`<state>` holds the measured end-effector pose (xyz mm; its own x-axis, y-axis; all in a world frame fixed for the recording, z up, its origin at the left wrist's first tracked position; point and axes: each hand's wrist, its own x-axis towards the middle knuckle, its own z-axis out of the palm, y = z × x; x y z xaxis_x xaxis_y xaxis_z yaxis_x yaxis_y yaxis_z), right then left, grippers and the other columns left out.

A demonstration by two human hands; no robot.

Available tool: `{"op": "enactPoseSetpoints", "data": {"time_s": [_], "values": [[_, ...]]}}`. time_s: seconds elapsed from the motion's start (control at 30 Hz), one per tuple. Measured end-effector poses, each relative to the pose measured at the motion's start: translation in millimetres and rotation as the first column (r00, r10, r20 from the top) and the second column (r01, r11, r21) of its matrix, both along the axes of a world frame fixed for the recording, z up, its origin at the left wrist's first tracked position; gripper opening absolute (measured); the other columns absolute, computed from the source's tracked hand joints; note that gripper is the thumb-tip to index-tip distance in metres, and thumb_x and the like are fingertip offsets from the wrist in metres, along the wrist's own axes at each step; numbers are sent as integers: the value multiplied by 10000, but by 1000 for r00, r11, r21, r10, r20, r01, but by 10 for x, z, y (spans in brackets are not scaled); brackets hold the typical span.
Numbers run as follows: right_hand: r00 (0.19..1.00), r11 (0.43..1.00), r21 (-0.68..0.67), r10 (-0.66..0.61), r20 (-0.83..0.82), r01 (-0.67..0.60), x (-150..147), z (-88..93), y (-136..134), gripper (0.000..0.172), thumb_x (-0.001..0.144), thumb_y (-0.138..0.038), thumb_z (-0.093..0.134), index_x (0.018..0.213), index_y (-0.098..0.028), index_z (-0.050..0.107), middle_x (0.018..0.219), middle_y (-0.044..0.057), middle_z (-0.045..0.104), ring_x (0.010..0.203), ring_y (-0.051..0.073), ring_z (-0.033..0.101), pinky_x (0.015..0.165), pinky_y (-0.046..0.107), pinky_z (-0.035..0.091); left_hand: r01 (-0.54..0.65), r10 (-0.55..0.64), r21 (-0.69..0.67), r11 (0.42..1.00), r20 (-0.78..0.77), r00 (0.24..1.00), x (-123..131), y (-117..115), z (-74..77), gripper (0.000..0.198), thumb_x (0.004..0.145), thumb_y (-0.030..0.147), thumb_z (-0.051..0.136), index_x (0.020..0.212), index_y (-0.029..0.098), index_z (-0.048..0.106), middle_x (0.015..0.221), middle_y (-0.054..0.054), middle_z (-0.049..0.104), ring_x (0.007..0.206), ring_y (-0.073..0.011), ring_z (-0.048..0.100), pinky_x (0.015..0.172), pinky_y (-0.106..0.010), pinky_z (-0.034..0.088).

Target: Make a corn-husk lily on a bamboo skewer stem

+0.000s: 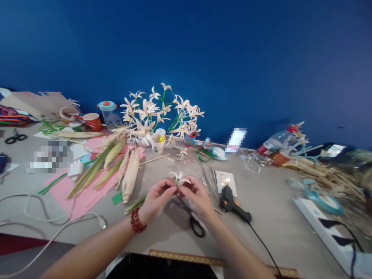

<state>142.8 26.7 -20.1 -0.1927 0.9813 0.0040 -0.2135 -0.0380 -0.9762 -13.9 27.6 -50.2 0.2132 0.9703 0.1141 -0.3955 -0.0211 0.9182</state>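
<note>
Between the fingertips of both hands sits a small white corn-husk flower (178, 179), its pale petals curling outward. My left hand (159, 195), with a red beaded bracelet at the wrist, pinches it from the left side. From the right, my right hand (197, 193) pinches its base too. Below the hands lie scissors (197, 226) with black handles, their blades partly hidden. A black glue gun (234, 205) rests right of my right hand, its nozzle end near a white card (229, 180). Corn husks (130, 176) lie left of my left hand.
Finished husk flowers (148, 110) on green stems stand at the back by a paper cup (158, 143). Pink paper (83, 203) and white cables (58, 236) spread at left. At right are a power strip (319, 232), blue ribbon (325, 201), a plastic bottle (273, 143) and dry husks (314, 174).
</note>
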Motion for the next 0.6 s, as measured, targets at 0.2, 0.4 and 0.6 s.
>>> {"op": "enactPoseSetpoints", "data": {"time_s": [0.2,0.4,0.6], "values": [[995,995,11,-97,-28,97,49,-122,-26,162,791,-324,732,763,-204,626,732,-21,585,635,131,556,604,249,475,61,-57,-50,997,77,995,26,3,-14,108,845,261,691,811,167,649,792,-10,618,739,-119,551,728,-247,440],[869,799,495,-469,157,341,206,80,-162,48,852,-194,656,819,-226,672,962,39,594,925,194,577,809,323,464,-12,13,-42,999,26,1000,42,-14,65,158,855,266,673,750,161,618,757,-6,571,734,-121,520,705,-243,409],[788,731,678,-463,405,81,144,298,-81,87,854,-176,649,881,-245,695,1046,57,591,1031,233,568,911,402,437,-28,27,-10,1000,-37,999,25,-15,109,188,854,304,667,750,161,603,737,-5,548,719,-127,488,687,-249,387]]}}
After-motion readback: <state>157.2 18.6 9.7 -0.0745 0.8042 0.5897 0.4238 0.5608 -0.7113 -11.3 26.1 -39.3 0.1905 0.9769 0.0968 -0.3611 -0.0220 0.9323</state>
